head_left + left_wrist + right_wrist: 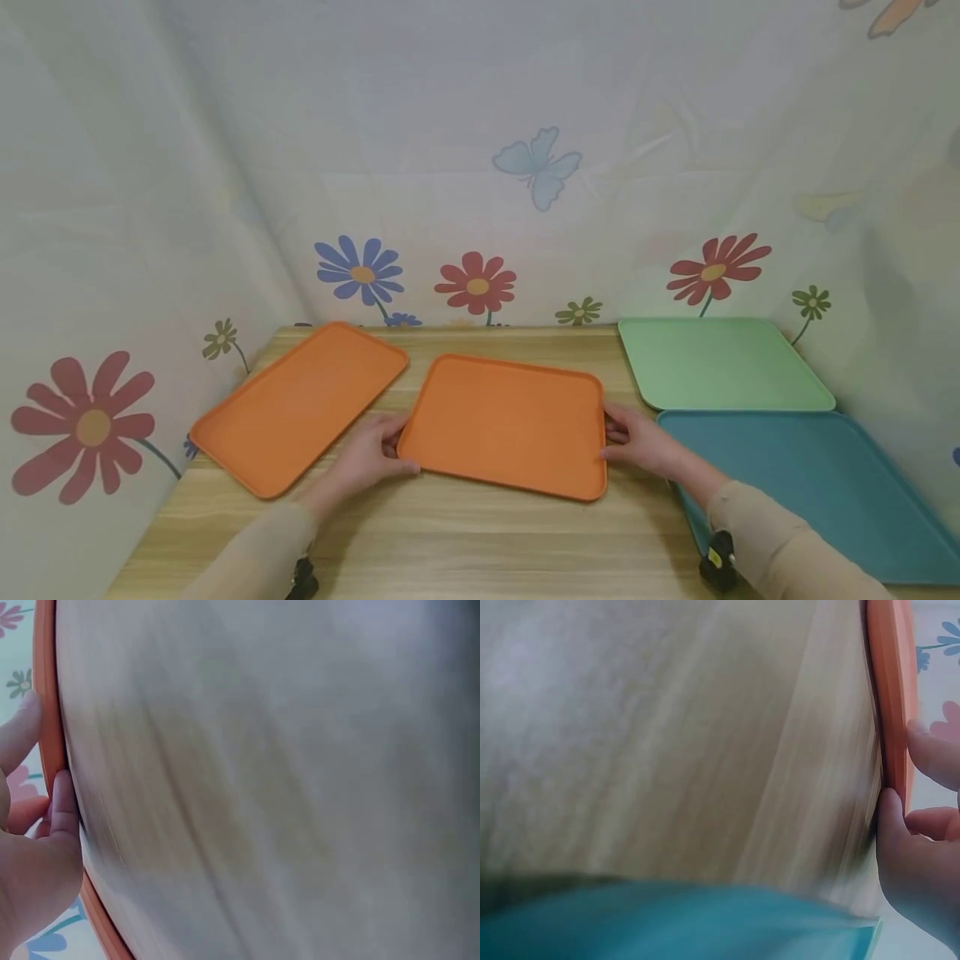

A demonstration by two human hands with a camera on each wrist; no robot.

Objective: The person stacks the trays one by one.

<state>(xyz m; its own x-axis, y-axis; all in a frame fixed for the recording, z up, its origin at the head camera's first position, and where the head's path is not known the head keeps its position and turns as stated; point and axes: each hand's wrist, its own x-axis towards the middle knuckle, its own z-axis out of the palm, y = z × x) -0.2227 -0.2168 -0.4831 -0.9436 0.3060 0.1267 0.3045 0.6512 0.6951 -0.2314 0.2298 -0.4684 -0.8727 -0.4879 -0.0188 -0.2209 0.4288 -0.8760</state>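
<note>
An orange tray (510,425) lies slightly turned in the middle of the wooden table, with a hand at each short side. On its left side, my left hand (371,454) holds the rim, thumb near the front corner. My right hand (641,442) grips the opposite rim at the right. Close up in the left wrist view, the left fingers (66,802) meet the tray's orange rim (48,697) where it stands over the table. The right wrist view has the right hand (922,847) pinching the rim (894,690) likewise. The undersides of both grips are partly hidden.
A second orange tray (300,408) lies angled at the left, near the left hand. At the back right is a light green tray (727,364), and a blue-teal tray (810,492) sits before it, under the right forearm. A flower-printed cloth (450,167) hangs behind the table (480,542).
</note>
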